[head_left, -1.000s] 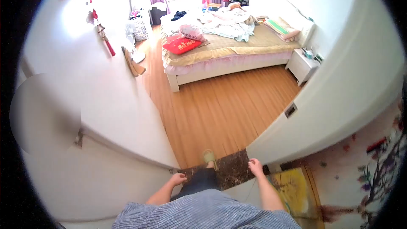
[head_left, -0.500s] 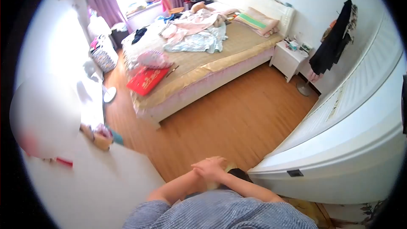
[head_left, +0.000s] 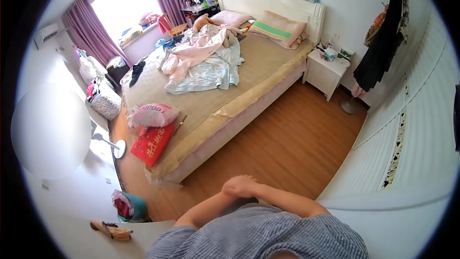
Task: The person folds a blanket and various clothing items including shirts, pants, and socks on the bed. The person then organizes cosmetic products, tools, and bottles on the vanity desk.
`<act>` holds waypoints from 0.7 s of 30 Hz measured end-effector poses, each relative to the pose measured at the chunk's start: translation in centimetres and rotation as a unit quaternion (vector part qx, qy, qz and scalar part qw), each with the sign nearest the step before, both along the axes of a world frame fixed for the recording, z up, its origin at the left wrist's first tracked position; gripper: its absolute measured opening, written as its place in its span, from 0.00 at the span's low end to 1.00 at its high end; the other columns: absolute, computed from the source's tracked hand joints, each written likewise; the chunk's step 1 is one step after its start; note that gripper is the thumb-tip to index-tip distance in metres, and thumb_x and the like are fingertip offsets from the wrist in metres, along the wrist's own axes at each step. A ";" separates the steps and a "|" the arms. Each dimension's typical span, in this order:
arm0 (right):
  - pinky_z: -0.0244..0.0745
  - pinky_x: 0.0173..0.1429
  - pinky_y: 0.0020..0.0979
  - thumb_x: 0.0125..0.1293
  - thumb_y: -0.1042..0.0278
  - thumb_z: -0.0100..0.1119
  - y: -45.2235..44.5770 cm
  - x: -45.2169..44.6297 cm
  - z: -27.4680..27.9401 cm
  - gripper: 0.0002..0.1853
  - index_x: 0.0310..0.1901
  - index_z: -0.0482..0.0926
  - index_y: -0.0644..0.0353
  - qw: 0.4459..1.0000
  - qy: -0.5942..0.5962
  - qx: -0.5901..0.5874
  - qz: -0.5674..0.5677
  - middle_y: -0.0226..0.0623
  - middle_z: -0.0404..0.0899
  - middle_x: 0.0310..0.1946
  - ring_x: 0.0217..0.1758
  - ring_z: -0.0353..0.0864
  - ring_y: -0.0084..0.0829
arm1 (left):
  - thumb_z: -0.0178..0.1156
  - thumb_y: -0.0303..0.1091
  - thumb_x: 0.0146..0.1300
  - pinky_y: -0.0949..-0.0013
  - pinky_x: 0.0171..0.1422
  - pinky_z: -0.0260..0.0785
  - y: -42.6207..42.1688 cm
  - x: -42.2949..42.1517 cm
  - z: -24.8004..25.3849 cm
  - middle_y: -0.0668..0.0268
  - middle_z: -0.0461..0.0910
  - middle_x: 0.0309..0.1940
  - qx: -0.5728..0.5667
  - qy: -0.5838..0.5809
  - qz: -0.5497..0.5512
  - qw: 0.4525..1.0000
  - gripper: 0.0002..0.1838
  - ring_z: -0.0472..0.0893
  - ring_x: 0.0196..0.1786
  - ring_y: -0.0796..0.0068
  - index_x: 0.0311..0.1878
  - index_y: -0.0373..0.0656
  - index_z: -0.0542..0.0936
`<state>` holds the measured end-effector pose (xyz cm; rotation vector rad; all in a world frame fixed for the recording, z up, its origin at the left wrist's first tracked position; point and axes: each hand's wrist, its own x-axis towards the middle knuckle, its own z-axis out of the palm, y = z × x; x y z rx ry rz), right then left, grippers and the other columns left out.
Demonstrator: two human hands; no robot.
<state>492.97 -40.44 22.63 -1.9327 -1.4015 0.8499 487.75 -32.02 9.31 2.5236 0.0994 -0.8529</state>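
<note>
My hands are together in front of my waist. My right hand [head_left: 238, 186] lies over my left hand [head_left: 249, 178], its fingers wrapped round it. Most of my left hand is covered, so its fingers cannot be made out clearly. Neither hand touches any object. Beyond them stands a large bed [head_left: 258, 76] with a rumpled pink and pale blue cover [head_left: 206, 69]. A red cushion [head_left: 154, 145] and a pink pillow [head_left: 154, 115] lie at its near left corner.
A white nightstand [head_left: 326, 73] stands right of the bed, near a rack with dark clothes [head_left: 381, 43]. White wardrobe doors [head_left: 417, 134] line the right. On the left are a teal bin [head_left: 136, 207], a fan's round base [head_left: 120, 149] and a patterned laundry basket [head_left: 106, 103]. Wooden floor [head_left: 268, 158] runs between.
The view has moved from the doorway into the room, closer to the bed. My hands, apart at first, came together and remain joined. The teal bin now shows fully at lower left.
</note>
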 end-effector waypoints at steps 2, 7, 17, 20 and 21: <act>0.68 0.54 0.37 0.62 0.49 0.46 1.0 5.2 -8.0 0.20 0.48 0.77 0.51 0.986 -0.008 0.154 -0.058 0.39 0.77 0.45 0.50 0.74 0.41 | 0.56 0.46 0.56 0.64 0.48 0.69 3.0 3.3 -0.3 0.60 0.78 0.44 -0.045 -0.027 -0.070 0.996 0.19 0.76 0.48 0.61 0.46 0.44 0.78; 0.70 0.54 0.39 0.58 0.48 0.51 -9.2 19.8 -16.7 0.22 0.50 0.76 0.51 0.963 -0.120 -0.185 -0.154 0.42 0.76 0.48 0.53 0.73 0.41 | 0.60 0.41 0.52 0.63 0.49 0.68 14.6 11.1 -4.1 0.54 0.77 0.43 -0.041 -0.075 -0.063 0.994 0.18 0.76 0.47 0.60 0.45 0.43 0.77; 0.68 0.42 0.41 0.55 0.54 0.53 -30.5 29.4 -25.5 0.21 0.42 0.76 0.64 0.625 0.185 -0.265 -0.710 0.48 0.75 0.38 0.41 0.74 0.43 | 0.59 0.45 0.50 0.61 0.51 0.68 34.4 27.9 -29.9 0.57 0.79 0.42 0.000 0.149 0.049 0.988 0.18 0.76 0.47 0.61 0.41 0.45 0.81; 0.68 0.39 0.40 0.55 0.57 0.52 -28.6 32.1 -26.5 0.19 0.41 0.75 0.64 0.609 0.239 -0.267 -0.708 0.46 0.74 0.35 0.37 0.73 0.41 | 0.58 0.43 0.52 0.61 0.49 0.69 29.5 38.6 -29.8 0.57 0.79 0.43 -0.119 0.105 0.308 0.938 0.16 0.79 0.44 0.59 0.41 0.46 0.81; 0.67 0.37 0.39 0.55 0.58 0.51 -28.0 33.4 -27.0 0.18 0.40 0.75 0.64 0.609 0.252 -0.265 -0.704 0.45 0.74 0.34 0.36 0.72 0.40 | 0.59 0.45 0.52 0.60 0.49 0.69 28.2 43.7 -27.0 0.55 0.79 0.43 -0.065 0.066 0.153 0.984 0.19 0.78 0.44 0.58 0.42 0.42 0.80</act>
